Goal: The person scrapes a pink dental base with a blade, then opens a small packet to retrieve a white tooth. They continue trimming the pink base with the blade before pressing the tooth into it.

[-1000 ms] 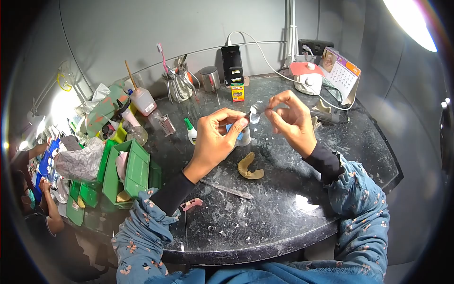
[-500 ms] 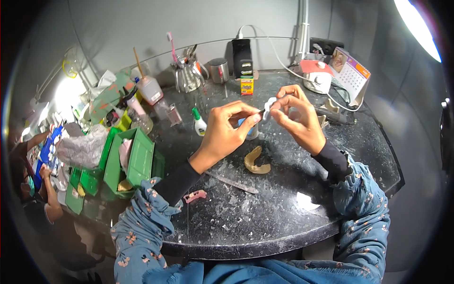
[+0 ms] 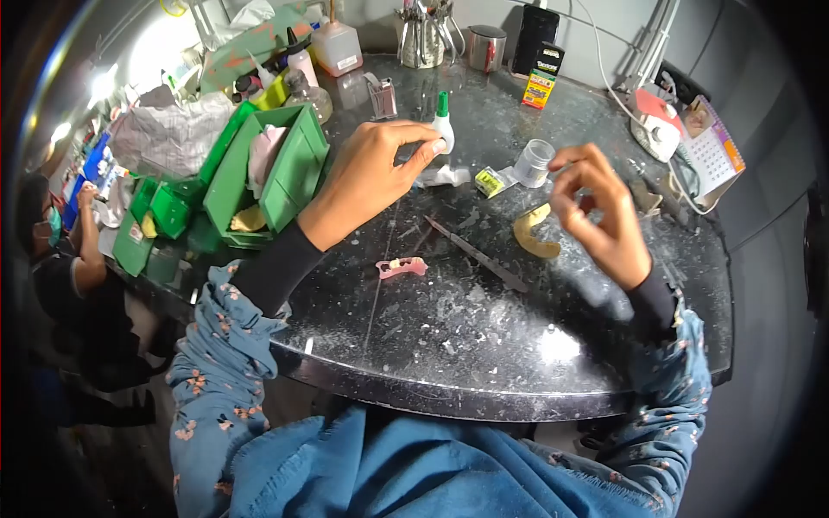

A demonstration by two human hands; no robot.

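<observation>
My left hand [image 3: 380, 173] has its thumb and index fingertips pressed together in front of a white bottle with a green cap [image 3: 443, 128]. Whether they touch the bottle or pinch something small is hidden. Crumpled clear-white material [image 3: 445, 177] lies just below these fingertips. My right hand [image 3: 600, 211] hovers to the right of a clear plastic cup [image 3: 534, 162]; its fingers are bent but apart, and I see nothing in them. Under it lies a beige arch-shaped piece [image 3: 535, 240]. A small yellow-green packet [image 3: 490, 181] is beside the cup.
A pink partial denture [image 3: 402, 267] and a narrow metal file-like tool [image 3: 477, 253] lie nearer me. Green bins [image 3: 294, 177] stand at left, with another person's arm [image 3: 86, 242] beyond. Behind are a yellow-black box [image 3: 540, 82], a steel mug [image 3: 486, 49] and a calendar [image 3: 712, 160].
My view has shifted, so the table sits higher and further right. The hands have separated; the small white piece between them no longer shows there. My left hand is now by the green-capped bottle.
</observation>
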